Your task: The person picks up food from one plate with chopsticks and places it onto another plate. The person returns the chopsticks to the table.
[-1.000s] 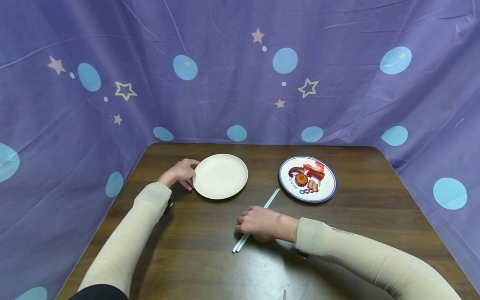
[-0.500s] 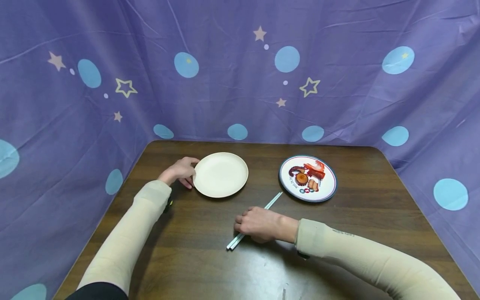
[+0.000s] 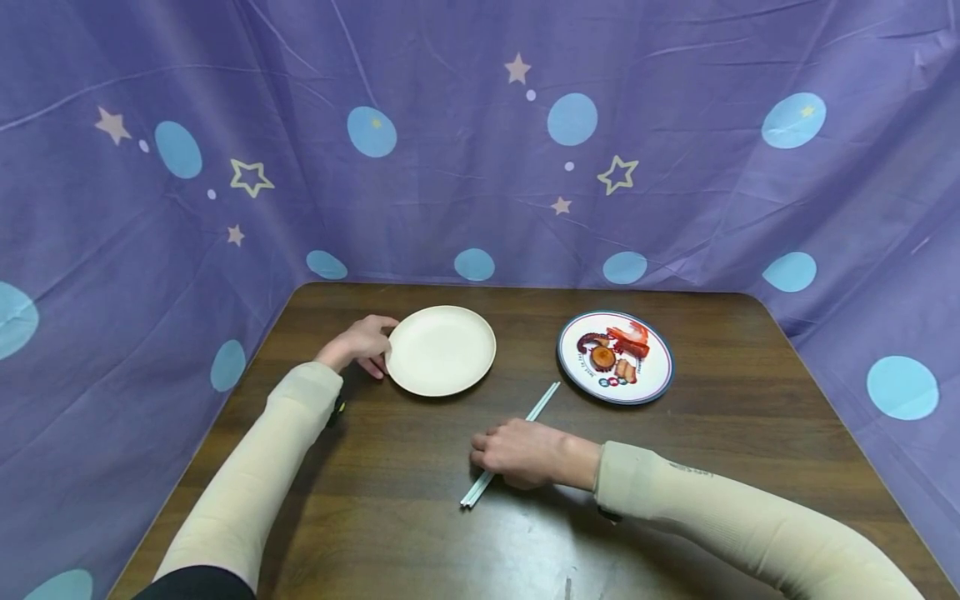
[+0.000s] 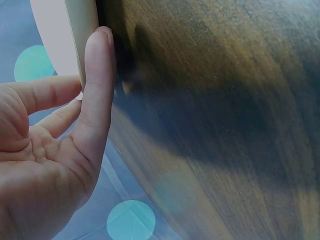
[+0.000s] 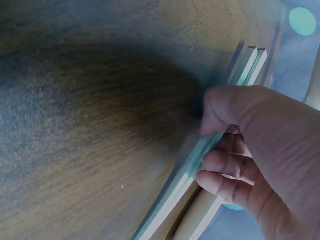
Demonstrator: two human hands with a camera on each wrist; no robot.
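Pinching chopsticks point(image 5: 187, 172), right fingers point(image 5: 227, 165) curl, while spread left fingers point(image 4: 97, 80) touch the cream plate point(image 3: 442, 351).

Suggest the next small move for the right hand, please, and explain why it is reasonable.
Probably ease the chopsticks a little toward the food: the right hand grips them, and their far ends lie near the blue-rimmed plate but do not reach the food. Meanwhile, the left hand touches the cream plate, which looks bare.
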